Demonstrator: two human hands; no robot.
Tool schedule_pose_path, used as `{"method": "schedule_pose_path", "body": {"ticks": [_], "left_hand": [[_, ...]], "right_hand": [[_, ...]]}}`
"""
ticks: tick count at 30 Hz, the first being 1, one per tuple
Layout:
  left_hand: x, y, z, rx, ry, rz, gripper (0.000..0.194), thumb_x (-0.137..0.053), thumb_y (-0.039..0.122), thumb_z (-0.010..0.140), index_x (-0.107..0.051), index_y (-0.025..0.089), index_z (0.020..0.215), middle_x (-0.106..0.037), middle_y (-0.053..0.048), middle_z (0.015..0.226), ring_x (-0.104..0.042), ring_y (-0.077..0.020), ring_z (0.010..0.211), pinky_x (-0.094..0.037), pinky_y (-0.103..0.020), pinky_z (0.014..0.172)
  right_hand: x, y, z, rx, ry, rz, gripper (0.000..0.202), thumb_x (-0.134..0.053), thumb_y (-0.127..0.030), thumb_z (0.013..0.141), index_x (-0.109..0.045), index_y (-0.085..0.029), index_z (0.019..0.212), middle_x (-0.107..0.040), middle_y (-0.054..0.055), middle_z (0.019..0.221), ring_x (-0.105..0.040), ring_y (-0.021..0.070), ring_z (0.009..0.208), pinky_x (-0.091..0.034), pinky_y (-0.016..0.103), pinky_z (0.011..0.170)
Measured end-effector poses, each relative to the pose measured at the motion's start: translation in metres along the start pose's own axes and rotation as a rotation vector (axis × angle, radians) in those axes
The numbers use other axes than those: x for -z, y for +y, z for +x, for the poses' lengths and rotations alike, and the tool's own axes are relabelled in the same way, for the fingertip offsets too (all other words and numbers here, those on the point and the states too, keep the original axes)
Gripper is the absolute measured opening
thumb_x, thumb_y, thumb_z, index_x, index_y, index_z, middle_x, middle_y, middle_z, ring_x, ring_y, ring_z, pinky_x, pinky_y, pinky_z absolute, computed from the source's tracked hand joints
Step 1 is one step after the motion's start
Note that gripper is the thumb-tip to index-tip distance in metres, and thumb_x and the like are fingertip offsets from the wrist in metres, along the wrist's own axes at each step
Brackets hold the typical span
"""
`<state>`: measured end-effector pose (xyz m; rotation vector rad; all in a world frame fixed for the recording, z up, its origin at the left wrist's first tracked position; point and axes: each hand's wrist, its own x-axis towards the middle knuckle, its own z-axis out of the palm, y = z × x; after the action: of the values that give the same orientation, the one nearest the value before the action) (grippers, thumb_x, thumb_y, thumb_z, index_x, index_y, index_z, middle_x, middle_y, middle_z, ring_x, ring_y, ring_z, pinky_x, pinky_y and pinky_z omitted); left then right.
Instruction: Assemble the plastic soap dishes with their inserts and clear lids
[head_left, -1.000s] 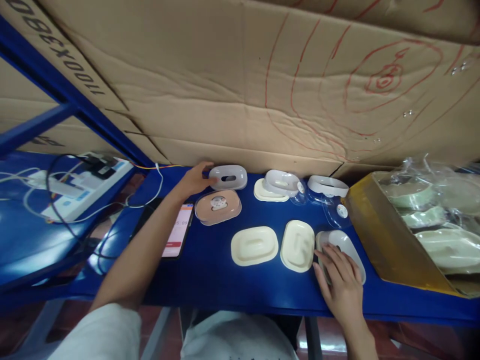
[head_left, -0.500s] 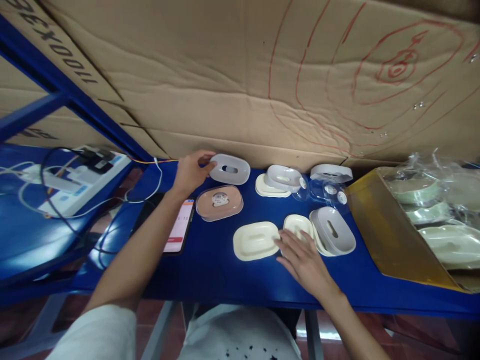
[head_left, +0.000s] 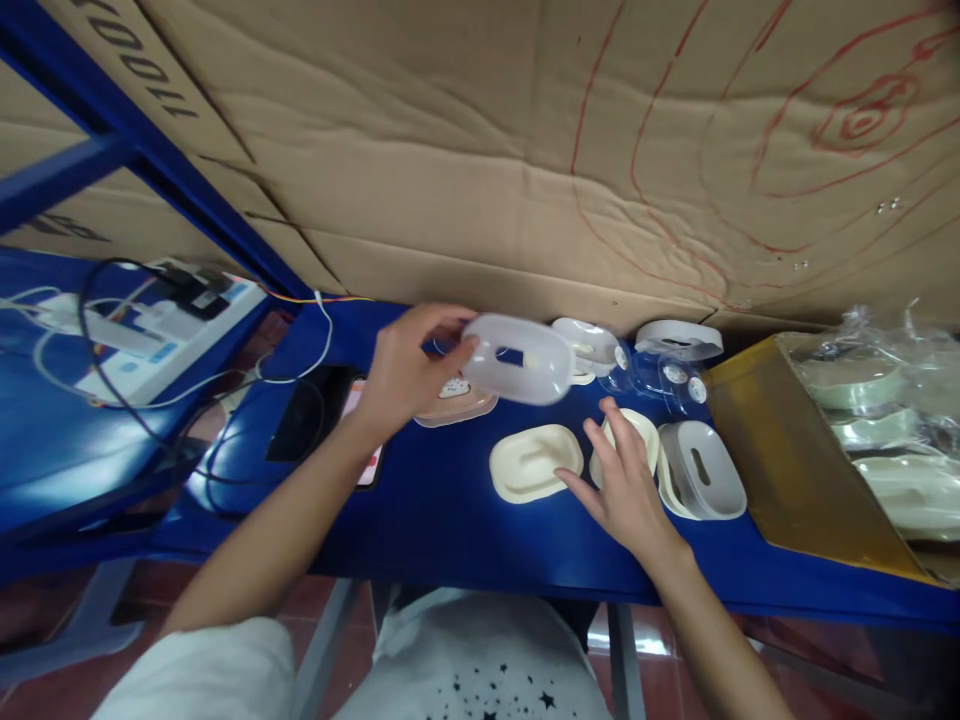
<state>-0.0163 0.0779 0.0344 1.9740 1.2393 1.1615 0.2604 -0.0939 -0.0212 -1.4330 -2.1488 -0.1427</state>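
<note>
My left hand grips the left end of a light grey oval tray with a slot in its middle, held up off the blue table. Partly hidden beneath it is a pinkish-brown oval dish with a sticker. My right hand has its fingers spread, over a small cream dish; its thumb reaches the edge of a larger cream oval dish. Right of that hand, a grey slotted tray overlaps a cream piece. Another grey tray sits behind.
A cardboard box with plastic-wrapped pale green dishes stands at the right. Clear stickered pieces lie near a grey tray. At left are a phone, cables and a power strip. Cardboard forms the back wall.
My left hand has lifted the grey tray off the table and moved it right, toward the middle. My right hand's fingers have spread and risen. The view has shifted slightly.
</note>
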Motion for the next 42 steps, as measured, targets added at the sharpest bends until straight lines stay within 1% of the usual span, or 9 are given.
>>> {"method": "schedule_pose_path", "body": {"ticks": [2,5,8,10,13,21,27,35,42], "left_hand": [[-0.008,0.012,-0.030,0.060,-0.132,-0.103,0.027,-0.074,0.038,0.095,-0.074,0.023,0.117,-0.077,-0.006,0.117,-0.077,-0.0213,0.092,-0.066,-0.029,0.066],[-0.020,0.021,-0.079,0.127,-0.216,-0.151,0.030,-0.070,0.038,0.099,-0.069,0.025,0.126,-0.074,-0.007,0.124,-0.077,-0.0199,0.094,-0.066,-0.026,0.062],[-0.028,0.019,-0.118,0.076,-0.272,-0.056,0.041,-0.061,0.036,0.107,-0.057,0.029,0.146,-0.068,-0.010,0.139,-0.075,-0.0240,0.113,-0.069,-0.038,0.088],[-0.031,0.016,-0.136,-0.011,-0.338,0.063,0.051,-0.062,0.037,0.107,-0.048,0.032,0.157,-0.061,-0.013,0.150,-0.068,-0.0300,0.132,-0.063,-0.049,0.107],[-0.034,0.011,-0.153,-0.119,-0.403,0.237,0.063,-0.067,0.045,0.104,-0.043,0.033,0.161,-0.055,-0.016,0.157,-0.060,-0.0362,0.142,-0.057,-0.057,0.113],[-0.039,0.004,-0.165,-0.259,-0.353,0.533,0.043,-0.067,0.039,0.105,-0.060,0.025,0.145,-0.061,-0.020,0.150,-0.064,-0.0374,0.135,-0.056,-0.058,0.110],[-0.035,-0.001,-0.172,-0.295,-0.304,0.519,0.043,-0.068,0.035,0.105,-0.060,0.028,0.146,-0.057,-0.017,0.159,-0.063,-0.0344,0.140,-0.056,-0.054,0.113],[-0.025,-0.010,-0.176,-0.512,-0.363,0.527,0.032,-0.064,0.023,0.107,-0.067,0.019,0.138,-0.067,-0.010,0.152,-0.061,-0.0293,0.143,-0.053,-0.046,0.116],[-0.006,-0.007,-0.154,-0.502,-0.369,0.431,0.033,-0.065,0.034,0.107,-0.069,0.021,0.137,-0.069,-0.012,0.147,-0.065,-0.0300,0.137,-0.054,-0.051,0.114]], "right_hand": [[0.002,-0.001,0.003,0.006,0.018,0.029,0.094,-0.071,-0.029,0.102,-0.012,-0.037,0.175,-0.021,0.016,0.180,-0.040,0.0405,0.159,-0.050,0.061,0.120],[0.009,0.008,-0.001,-0.013,-0.058,0.089,0.080,-0.066,-0.022,0.104,-0.028,-0.039,0.172,-0.025,0.011,0.180,-0.043,0.0382,0.158,-0.052,0.055,0.120],[0.016,0.021,-0.009,-0.026,-0.189,0.138,0.069,-0.062,-0.023,0.106,-0.037,-0.037,0.169,-0.033,0.010,0.177,-0.048,0.0346,0.156,-0.053,0.053,0.120],[0.018,0.028,-0.013,-0.027,-0.244,0.147,0.063,-0.061,-0.026,0.107,-0.042,-0.036,0.167,-0.035,0.010,0.177,-0.050,0.0335,0.154,-0.054,0.053,0.119],[0.016,0.032,-0.018,-0.016,-0.269,0.138,0.057,-0.061,-0.028,0.108,-0.048,-0.033,0.163,-0.039,0.011,0.174,-0.053,0.0330,0.151,-0.053,0.054,0.119],[-0.002,0.023,-0.027,0.063,-0.295,0.033,0.041,-0.063,-0.033,0.108,-0.061,-0.028,0.148,-0.052,0.016,0.165,-0.061,0.0329,0.142,-0.048,0.059,0.120],[-0.002,0.010,-0.025,0.119,-0.296,-0.039,0.041,-0.063,-0.027,0.107,-0.062,-0.027,0.148,-0.056,0.015,0.162,-0.059,0.0300,0.145,-0.049,0.053,0.120],[-0.016,0.001,-0.036,0.303,-0.301,-0.038,0.039,-0.059,-0.015,0.108,-0.065,-0.024,0.146,-0.063,0.004,0.157,-0.056,0.0214,0.148,-0.038,0.047,0.129],[-0.028,-0.022,-0.027,0.236,-0.283,-0.028,0.037,-0.057,-0.020,0.110,-0.064,-0.020,0.146,-0.067,0.006,0.153,-0.058,0.0227,0.146,-0.037,0.048,0.127]]}}
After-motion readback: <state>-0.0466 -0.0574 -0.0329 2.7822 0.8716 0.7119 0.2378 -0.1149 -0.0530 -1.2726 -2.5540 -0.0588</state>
